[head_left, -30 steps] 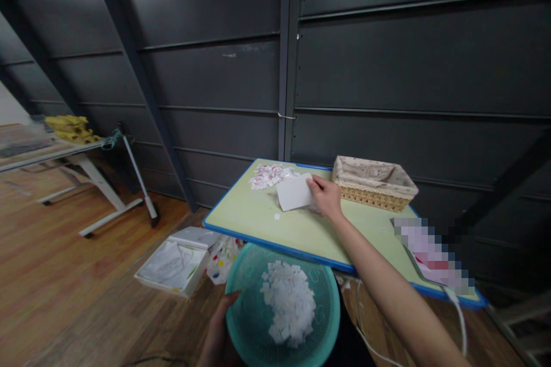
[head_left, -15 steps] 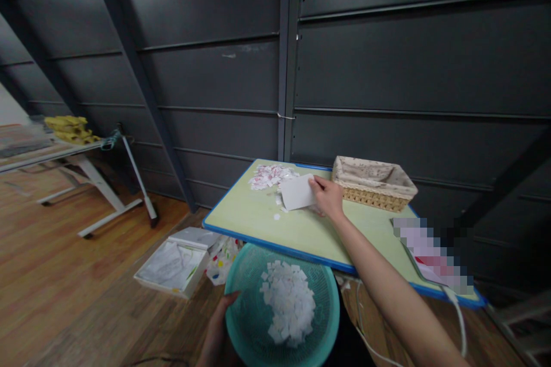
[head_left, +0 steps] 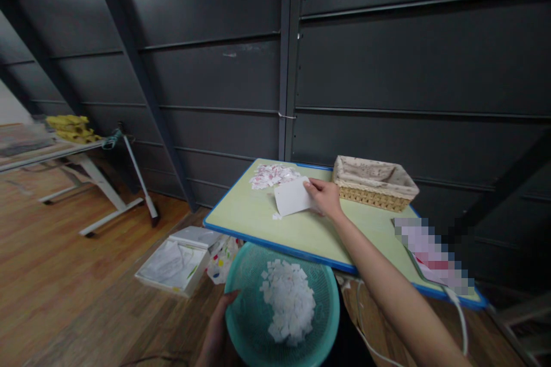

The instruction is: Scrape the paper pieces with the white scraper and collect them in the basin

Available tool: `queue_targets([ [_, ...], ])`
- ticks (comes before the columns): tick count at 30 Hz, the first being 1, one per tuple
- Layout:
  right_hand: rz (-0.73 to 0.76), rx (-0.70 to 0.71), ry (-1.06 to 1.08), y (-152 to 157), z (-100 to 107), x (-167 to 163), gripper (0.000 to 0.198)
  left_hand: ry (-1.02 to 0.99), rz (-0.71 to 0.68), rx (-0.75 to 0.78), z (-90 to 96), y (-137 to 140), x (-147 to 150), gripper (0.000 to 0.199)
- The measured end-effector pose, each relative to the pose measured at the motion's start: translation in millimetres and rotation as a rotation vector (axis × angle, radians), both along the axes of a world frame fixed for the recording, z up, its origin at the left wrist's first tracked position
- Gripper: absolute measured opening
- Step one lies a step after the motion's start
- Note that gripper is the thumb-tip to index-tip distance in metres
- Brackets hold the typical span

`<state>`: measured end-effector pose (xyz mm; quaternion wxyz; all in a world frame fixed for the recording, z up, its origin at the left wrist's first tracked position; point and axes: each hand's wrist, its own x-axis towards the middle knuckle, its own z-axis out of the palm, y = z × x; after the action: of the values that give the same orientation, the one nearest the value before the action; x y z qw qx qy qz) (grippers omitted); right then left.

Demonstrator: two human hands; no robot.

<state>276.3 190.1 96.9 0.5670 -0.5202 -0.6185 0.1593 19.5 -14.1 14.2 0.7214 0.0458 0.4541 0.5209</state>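
Observation:
My right hand (head_left: 323,196) pinches a white card (head_left: 294,197) by its right end, low over the light green tabletop (head_left: 241,212). A few small paper pieces (head_left: 276,216) lie at the card's lower left edge. Behind it is a pile of pinkish-white paper scraps (head_left: 272,176). My left hand (head_left: 224,305) grips the left rim of a teal plastic basket (head_left: 241,321), thumb over the edge, other fingers hidden. White paper squares (head_left: 289,301) are heaped inside that basket, just below the table's blue front edge.
A cloth-lined woven basket (head_left: 374,182) stands at the table's back right. A pixelated flat object (head_left: 430,258) lies on the right end, a white cable (head_left: 460,315) hanging near it. On the floor at left are an open white box (head_left: 174,266) and a dotted bag (head_left: 222,258).
My right hand has moved the card slightly left and toward me, bringing the small paper pieces along its edge. My left hand and the teal basket stay in place.

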Motion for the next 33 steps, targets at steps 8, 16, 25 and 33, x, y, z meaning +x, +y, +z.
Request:
queue_targets([
  [8, 0.006, -0.001, 0.032, 0, -1, 1, 0.042, -0.041, -0.01, -0.006, -8.3, -1, -2, 0.07],
  [16, 0.025, -0.011, 0.083, -1, 3, 1, 0.041, -0.03, 0.03, -0.008, -0.5, 1, -2, 0.069],
  [25, 0.056, -0.067, 0.086, -3, 5, 0, 0.04, 0.017, 0.037, 0.017, -5.9, 2, -4, 0.052],
  [33, 0.097, -0.069, 0.077, -2, 3, -1, 0.04, 0.037, 0.073, -0.006, 7.0, 1, 0, 0.034],
])
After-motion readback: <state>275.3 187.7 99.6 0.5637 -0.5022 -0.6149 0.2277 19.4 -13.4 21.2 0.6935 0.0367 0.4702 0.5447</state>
